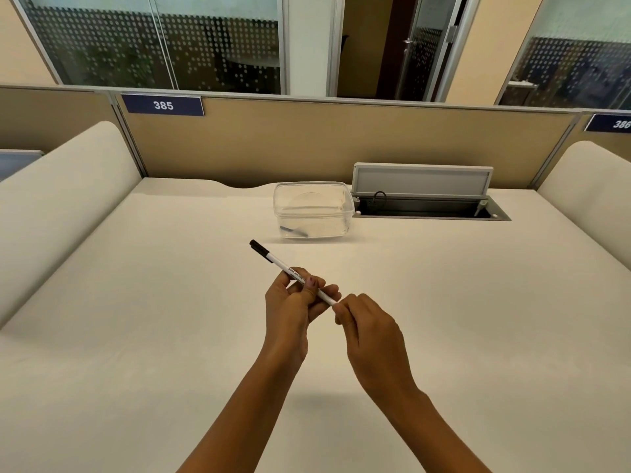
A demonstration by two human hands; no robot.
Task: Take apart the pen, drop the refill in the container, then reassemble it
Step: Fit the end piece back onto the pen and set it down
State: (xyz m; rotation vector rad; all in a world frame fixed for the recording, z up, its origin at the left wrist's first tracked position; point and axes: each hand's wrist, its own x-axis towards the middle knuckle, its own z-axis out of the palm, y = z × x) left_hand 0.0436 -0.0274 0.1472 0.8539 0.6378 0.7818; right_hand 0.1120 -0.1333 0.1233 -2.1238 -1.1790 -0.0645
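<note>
A white pen with a black cap points up and to the left, held above the middle of the desk. My left hand grips its barrel between thumb and fingers. My right hand pinches the pen's near end, and that end is hidden by my fingertips. A clear plastic container stands on the desk beyond the pen, with a thin dark item lying on its bottom.
An open cable hatch with a raised grey flap sits in the desk right of the container. A beige partition runs along the back edge, and padded dividers flank the white desk on both sides.
</note>
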